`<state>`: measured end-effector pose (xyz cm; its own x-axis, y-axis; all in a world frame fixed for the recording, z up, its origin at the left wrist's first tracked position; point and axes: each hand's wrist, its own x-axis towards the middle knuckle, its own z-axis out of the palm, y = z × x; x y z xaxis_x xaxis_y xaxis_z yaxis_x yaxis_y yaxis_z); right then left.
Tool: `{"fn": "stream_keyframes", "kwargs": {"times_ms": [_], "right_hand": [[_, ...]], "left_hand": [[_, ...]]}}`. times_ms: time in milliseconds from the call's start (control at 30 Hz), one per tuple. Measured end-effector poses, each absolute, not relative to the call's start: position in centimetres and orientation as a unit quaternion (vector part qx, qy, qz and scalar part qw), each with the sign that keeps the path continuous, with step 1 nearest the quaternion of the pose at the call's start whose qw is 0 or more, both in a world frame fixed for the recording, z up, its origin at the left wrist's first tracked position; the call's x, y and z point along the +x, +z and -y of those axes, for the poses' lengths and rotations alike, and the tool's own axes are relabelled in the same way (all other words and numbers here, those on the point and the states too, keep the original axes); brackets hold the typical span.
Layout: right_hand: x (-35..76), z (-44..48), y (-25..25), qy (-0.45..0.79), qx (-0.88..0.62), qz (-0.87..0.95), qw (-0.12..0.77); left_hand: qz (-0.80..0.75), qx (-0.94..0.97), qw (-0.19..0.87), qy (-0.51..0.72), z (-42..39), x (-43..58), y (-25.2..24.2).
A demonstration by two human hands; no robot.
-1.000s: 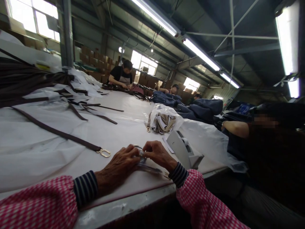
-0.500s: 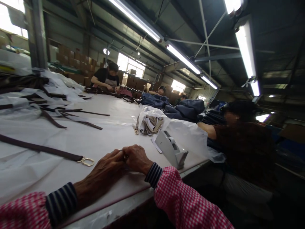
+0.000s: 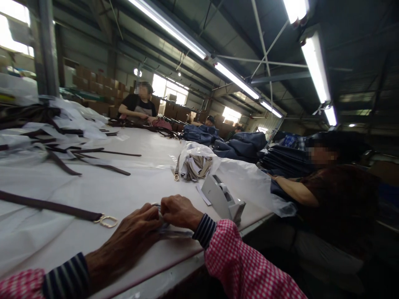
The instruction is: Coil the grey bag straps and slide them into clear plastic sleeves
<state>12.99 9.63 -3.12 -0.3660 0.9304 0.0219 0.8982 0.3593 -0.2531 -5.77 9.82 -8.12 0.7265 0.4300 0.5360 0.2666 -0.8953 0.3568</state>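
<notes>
My left hand (image 3: pixel 134 230) and my right hand (image 3: pixel 180 212) meet close together over the near edge of the table, fingers closed. Between them is a thin, shiny clear plastic piece (image 3: pixel 176 233); its exact kind is unclear, and the fingers cover most of it. To the left lies a dark brown strap (image 3: pixel 46 204) ending in a gold-coloured metal clasp (image 3: pixel 108 221). A grey tape dispenser (image 3: pixel 215 195) stands just beyond my right hand, with a white paper strip (image 3: pixel 203 195) beside it.
Past the dispenser sits a coil of beige straps (image 3: pixel 195 167) in a clear bag. More brown straps (image 3: pixel 62 162) and plastic wrapping lie at left. Dark blue bags (image 3: pixel 241 145) are piled at the back. One co-worker (image 3: pixel 333 199) is at right, another (image 3: pixel 139 104) across the table.
My hands have drawn slightly apart, and more of the clear plastic shows between and below them. The right co-worker's arm has shifted; the person across the table has raised their head.
</notes>
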Motion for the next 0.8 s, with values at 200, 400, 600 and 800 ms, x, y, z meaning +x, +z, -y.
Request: {"fn": "stream_keyframes", "kwargs": {"times_ms": [200,400,600,800], "right_hand": [[16.0,-9.1,-3.7,0.074,-0.560,0.818,0.105],[22.4,-10.5,-4.5,-0.029,-0.710,0.700,0.070],[22.5,-12.3,-5.8,-0.031,-0.764,0.644,0.025],[22.4,-12.2,-5.6,-0.026,-0.761,0.646,0.057]], "left_hand": [[-0.240,0.930,0.111,0.255,-9.5,-5.6,-8.2],[-0.265,0.931,0.110,0.223,-9.4,-5.5,-8.7],[-0.258,0.935,0.092,0.223,-9.5,-5.6,-8.4],[-0.256,0.907,0.178,0.282,-10.9,-6.2,-7.9]]}}
